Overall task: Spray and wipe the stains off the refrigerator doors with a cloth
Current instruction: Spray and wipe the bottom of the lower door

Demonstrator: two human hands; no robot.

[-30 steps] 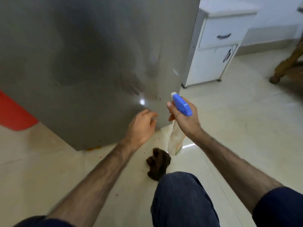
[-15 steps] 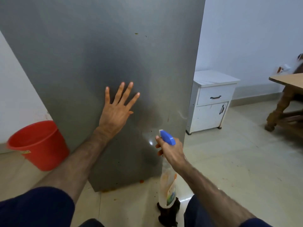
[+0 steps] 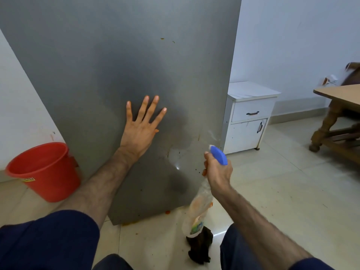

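Note:
A grey refrigerator door (image 3: 120, 61) fills the upper left, with small orange and dark specks near its top and along its lower right edge. My left hand (image 3: 141, 125) lies flat on the door, fingers spread straight. My right hand (image 3: 218, 173) grips a clear spray bottle (image 3: 198, 209) with a blue trigger head (image 3: 219, 154), its nozzle aimed at the door's lower right part, where a wet patch glints. A dark brown cloth (image 3: 200, 248) lies on the floor just below the bottle, partly hidden by it.
A red bucket (image 3: 44, 170) stands on the floor left of the refrigerator. A white cabinet (image 3: 251, 115) sits right of it against the wall, and a wooden table (image 3: 339, 115) stands at the far right. Orange stains mark the tiled floor (image 3: 282, 191) under the door.
My view rose from the door's bottom. My left hand went up from a curled pose low on the door to lie flat higher up. My right hand keeps the bottle aimed at the door.

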